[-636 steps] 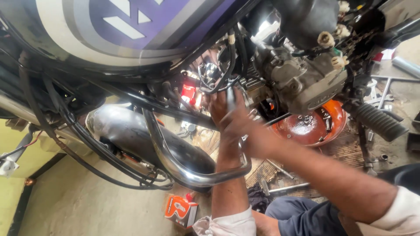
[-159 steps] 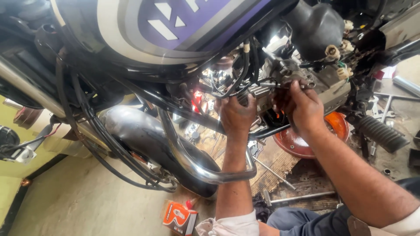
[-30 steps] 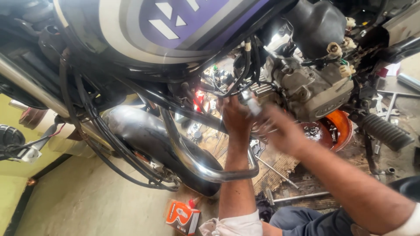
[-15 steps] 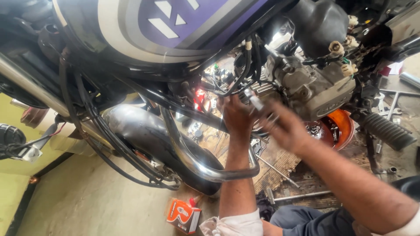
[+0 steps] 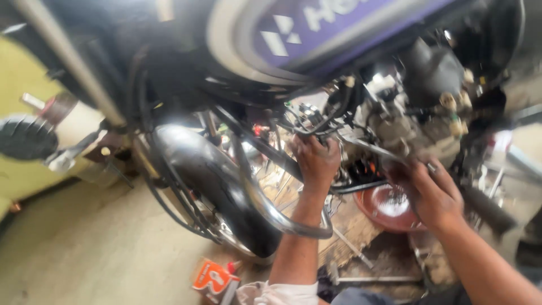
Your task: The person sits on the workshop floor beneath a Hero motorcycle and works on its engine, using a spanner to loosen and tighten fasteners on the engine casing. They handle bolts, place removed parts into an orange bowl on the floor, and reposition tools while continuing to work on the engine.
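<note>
A motorcycle fills the view, with a purple and grey fuel tank (image 5: pixel 316 34) above and the grey engine block (image 5: pixel 412 121) at right. My left hand (image 5: pixel 316 161) reaches up under the tank and grips a bundle of black cables (image 5: pixel 316 121) beside the engine. My right hand (image 5: pixel 432 192) is at the engine's lower side, fingers curled by a thin metal rod (image 5: pixel 384 149); whether it grips the rod is blurred. A curved chrome crash guard (image 5: pixel 265 203) runs in front of my left forearm.
A red round oil pan (image 5: pixel 384 206) sits on the ground under the engine. A shiny black fender (image 5: pixel 209 181) hangs at centre left. An orange packet (image 5: pixel 214 279) lies on the concrete floor. A black footpeg (image 5: pixel 485 206) juts out at right. Loose tools lie on the wooden board.
The view has swung right and blurred. My left hand stayed up at the cables. My right hand moved right and down, away from the left hand to the engine's lower side.
</note>
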